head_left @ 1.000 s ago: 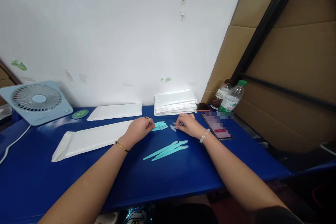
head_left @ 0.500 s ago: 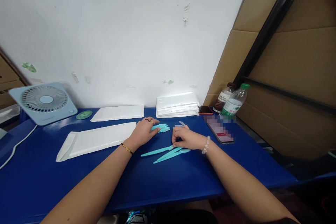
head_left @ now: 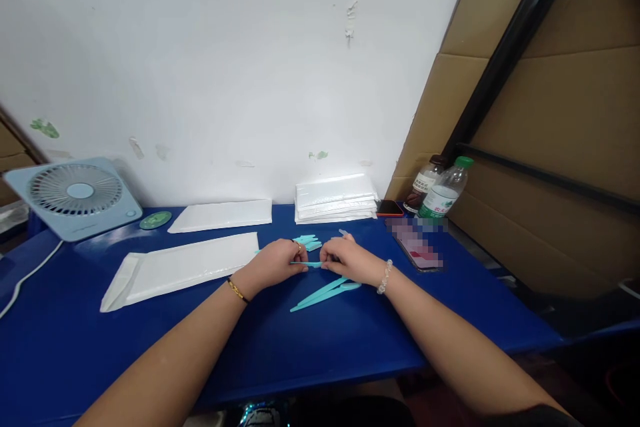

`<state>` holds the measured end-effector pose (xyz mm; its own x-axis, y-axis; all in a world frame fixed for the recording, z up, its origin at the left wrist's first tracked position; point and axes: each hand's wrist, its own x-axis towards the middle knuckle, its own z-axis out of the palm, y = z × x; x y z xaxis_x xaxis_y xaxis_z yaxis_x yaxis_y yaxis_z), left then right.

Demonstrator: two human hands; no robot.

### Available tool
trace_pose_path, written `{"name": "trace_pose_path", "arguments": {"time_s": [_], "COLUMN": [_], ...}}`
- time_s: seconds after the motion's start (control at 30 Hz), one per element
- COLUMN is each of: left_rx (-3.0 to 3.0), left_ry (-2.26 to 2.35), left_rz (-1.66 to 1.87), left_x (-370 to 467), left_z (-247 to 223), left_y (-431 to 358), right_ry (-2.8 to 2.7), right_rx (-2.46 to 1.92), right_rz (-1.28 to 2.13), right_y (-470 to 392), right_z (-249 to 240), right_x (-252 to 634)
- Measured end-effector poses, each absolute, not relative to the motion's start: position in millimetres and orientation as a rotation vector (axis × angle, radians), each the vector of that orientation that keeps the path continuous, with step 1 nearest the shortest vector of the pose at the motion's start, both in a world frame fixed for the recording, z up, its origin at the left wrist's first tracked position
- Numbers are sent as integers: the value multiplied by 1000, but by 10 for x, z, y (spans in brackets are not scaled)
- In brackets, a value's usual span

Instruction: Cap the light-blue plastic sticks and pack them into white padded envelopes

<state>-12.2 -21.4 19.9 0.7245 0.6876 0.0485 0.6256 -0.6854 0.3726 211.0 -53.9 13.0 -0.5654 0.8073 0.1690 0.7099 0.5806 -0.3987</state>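
My left hand [head_left: 277, 262] and my right hand [head_left: 347, 259] meet over the blue table [head_left: 300, 340], both pinching one thin teal plastic stick [head_left: 311, 264] held level between them. Just below my right hand lie a few more long teal sticks [head_left: 325, 293] on the table. A small heap of short teal pieces [head_left: 309, 241] sits behind my left hand. A tiny clear cap [head_left: 344, 233] shows behind my right hand.
White padded envelopes lie at left [head_left: 185, 265] and behind [head_left: 220, 215]; a stack of white bags [head_left: 334, 197] stands by the wall. A small fan [head_left: 75, 197] is at far left. A phone [head_left: 417, 247], another phone [head_left: 389, 208] and two bottles [head_left: 440, 192] sit right, by cardboard.
My right hand came back from the far caps to the long sticks and lifted one. My left hand left the short teal pieces and took the stick's other end.
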Motion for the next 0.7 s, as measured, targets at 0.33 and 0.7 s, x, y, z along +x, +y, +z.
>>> {"name": "trace_pose_path", "arguments": {"time_s": [0.33, 0.7], "left_rx": [2643, 2752], "left_ry": [1234, 1140], "left_rz": [524, 396], "left_x": [-337, -179], "left_z": [-3, 65], "left_y": [53, -189], "right_ry": [-2328, -2589], "right_rx": [-1470, -1340], "right_rz": [453, 575], "right_y": [-460, -594], "right_z": [300, 282], "right_x": [2576, 2430]}}
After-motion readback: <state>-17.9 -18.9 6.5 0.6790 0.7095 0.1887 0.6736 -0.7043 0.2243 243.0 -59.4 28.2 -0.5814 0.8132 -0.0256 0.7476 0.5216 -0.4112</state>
